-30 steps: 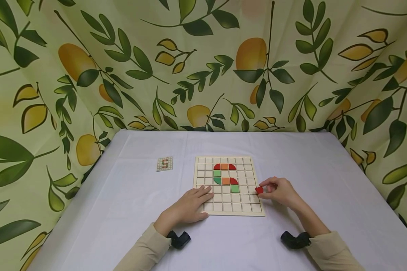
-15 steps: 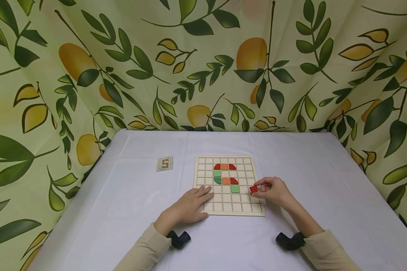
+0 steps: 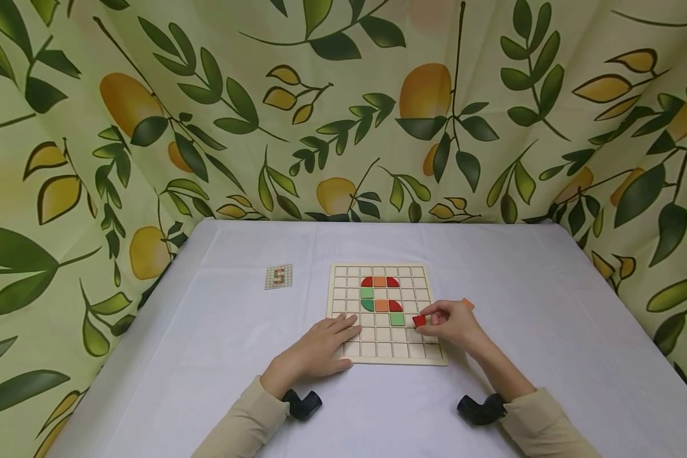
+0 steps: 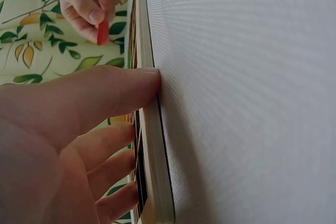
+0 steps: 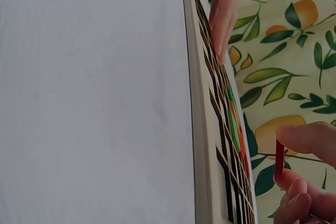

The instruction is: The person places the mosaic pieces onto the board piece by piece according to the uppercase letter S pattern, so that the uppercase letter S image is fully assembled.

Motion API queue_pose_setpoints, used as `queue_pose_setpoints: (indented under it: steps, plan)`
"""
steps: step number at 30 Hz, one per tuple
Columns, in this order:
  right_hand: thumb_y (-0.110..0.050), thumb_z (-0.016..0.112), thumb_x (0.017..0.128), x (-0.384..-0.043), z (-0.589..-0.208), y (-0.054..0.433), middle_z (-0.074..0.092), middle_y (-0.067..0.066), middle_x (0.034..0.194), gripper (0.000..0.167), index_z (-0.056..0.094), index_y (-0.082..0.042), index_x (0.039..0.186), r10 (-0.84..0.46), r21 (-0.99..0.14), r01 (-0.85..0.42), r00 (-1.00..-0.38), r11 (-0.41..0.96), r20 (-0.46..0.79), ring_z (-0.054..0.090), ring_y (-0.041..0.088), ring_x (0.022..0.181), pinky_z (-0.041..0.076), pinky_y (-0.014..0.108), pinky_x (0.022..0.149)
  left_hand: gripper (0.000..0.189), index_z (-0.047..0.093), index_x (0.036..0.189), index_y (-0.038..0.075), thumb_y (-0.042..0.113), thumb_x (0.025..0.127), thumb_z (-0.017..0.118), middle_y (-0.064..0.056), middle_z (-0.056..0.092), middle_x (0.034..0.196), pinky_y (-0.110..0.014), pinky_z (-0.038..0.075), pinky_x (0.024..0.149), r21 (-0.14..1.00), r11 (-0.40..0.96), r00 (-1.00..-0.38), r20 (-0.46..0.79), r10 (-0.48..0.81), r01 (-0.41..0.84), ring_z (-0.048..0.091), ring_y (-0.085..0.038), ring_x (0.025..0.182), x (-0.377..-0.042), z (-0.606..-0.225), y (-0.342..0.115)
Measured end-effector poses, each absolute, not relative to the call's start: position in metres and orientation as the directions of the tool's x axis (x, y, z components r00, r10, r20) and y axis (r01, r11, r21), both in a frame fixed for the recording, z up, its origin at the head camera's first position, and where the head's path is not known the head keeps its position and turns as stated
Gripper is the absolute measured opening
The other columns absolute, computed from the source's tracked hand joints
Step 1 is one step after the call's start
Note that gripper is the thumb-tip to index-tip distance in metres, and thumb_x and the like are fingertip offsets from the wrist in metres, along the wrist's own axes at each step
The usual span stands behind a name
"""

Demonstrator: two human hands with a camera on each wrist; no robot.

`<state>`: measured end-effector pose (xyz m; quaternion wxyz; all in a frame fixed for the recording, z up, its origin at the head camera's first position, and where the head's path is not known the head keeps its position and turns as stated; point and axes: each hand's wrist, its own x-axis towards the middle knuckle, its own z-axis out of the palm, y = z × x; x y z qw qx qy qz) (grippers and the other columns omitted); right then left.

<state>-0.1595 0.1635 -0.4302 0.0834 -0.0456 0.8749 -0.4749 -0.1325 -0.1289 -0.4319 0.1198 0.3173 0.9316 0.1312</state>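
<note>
A wooden grid board lies on the table, with red, orange and green tiles set in its cells in a curved figure. My left hand rests on the board's near left corner, fingers spread flat and the thumb at its front edge. Above the board's right part, my right hand pinches a small red tile between thumb and fingertip. In the right wrist view that red tile is seen thin and edge-on, raised over the grid. A light green tile sits just left of it.
A small card printed with a coloured S on a grid lies left of the board. An orange piece shows partly behind my right hand. White cloth covers the table, and a leaf-patterned curtain hangs behind.
My right hand has moved left with the red tile, from the board's right edge to over its cells. The orange piece has come into view behind it. My left hand has stayed still.
</note>
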Motion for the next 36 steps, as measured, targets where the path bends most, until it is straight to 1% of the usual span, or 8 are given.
queue_pose_setpoints:
  steps: [6,11,23,36]
  plan:
    - [-0.01,0.081,0.072,-0.157,-0.431,0.156,0.049,-0.003,0.063,0.034,0.068,0.007,0.099,-0.172,-0.843,0.009,-0.978,0.537,-0.12,0.044,0.006,0.058,0.037,0.017,0.049,0.06,0.043,0.145,0.013,0.03,0.09,0.061,-0.007,0.037,0.157,-0.048,0.029,0.12,0.324,0.763,-0.768,-0.144,0.624,0.559,0.031,-0.03,0.148,-0.132,-0.431,-0.129]
    - [-0.009,0.081,0.072,-0.156,-0.43,0.151,0.049,-0.002,0.063,0.033,0.068,0.006,0.098,-0.137,-0.832,0.036,-0.981,0.554,-0.134,0.044,0.008,0.059,0.036,0.017,0.05,0.06,0.043,0.145,0.013,0.03,0.09,0.061,-0.007,0.037,0.157,-0.048,0.029,0.12,0.319,0.762,-0.768,-0.138,0.626,0.563,0.031,-0.03,0.148,-0.132,-0.431,-0.13]
    - [-0.013,0.083,0.072,-0.151,-0.432,0.138,0.051,0.0,0.061,0.03,0.07,0.003,0.094,-0.118,-0.816,0.063,-0.98,0.575,-0.158,0.045,0.012,0.06,0.034,0.017,0.047,0.061,0.043,0.145,0.013,0.03,0.09,0.061,-0.007,0.037,0.157,-0.047,0.029,0.12,0.321,0.76,-0.765,-0.141,0.629,0.565,0.031,-0.03,0.148,-0.133,-0.432,-0.129]
    - [-0.013,0.085,0.069,-0.149,-0.435,0.132,0.048,-0.001,0.06,0.029,0.071,0.002,0.089,-0.143,-0.801,0.043,-0.977,0.597,-0.159,0.044,0.012,0.059,0.031,0.017,0.047,0.061,0.043,0.145,0.014,0.031,0.09,0.061,-0.006,0.037,0.157,-0.048,0.029,0.12,0.316,0.762,-0.767,-0.14,0.627,0.565,0.031,-0.029,0.148,-0.133,-0.433,-0.129]
